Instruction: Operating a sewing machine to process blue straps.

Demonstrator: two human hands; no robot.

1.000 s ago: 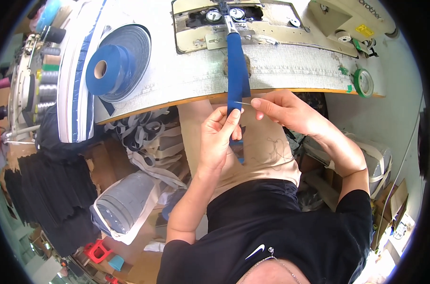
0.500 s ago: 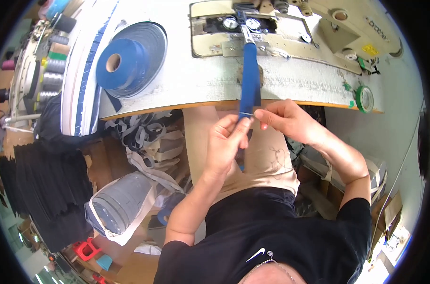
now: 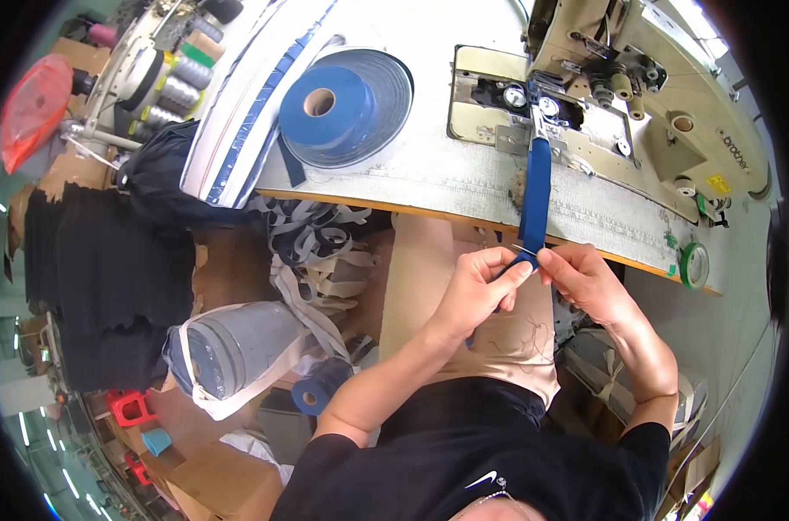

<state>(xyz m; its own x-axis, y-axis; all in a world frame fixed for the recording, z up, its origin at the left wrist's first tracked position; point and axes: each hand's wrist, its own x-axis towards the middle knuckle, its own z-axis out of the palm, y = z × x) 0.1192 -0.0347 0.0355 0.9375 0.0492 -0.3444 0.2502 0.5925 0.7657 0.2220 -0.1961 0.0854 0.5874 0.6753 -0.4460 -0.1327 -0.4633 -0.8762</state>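
A blue fabric strip [image 3: 537, 187] runs from the sewing machine [image 3: 616, 61] down over the front edge of the worktable. My left hand [image 3: 481, 286] is closed on its lower end, thumb on top. Across the strip, between both hands, lies a thin, pale, pin-like piece [image 3: 524, 250] too small to name surely. My right hand [image 3: 585, 276] is closed beside it, thumb and forefinger pinched at the strip's right edge. What those fingertips hold is mostly hidden.
On the white worktable [image 3: 394, 195], a blue roll of tape [image 3: 327, 102] lies on a larger grey roll. Green tape [image 3: 694, 265] sits at the right edge. Thread spools [image 3: 182, 82] stand far left. Loose grey strips [image 3: 316, 234] and a wrapped grey roll [image 3: 238, 347] are below.
The whole view has shifted, so the table and machine appear farther right and tilted. Both hands stay together at the blue strip's lower end, which now bends up at my left fingers.
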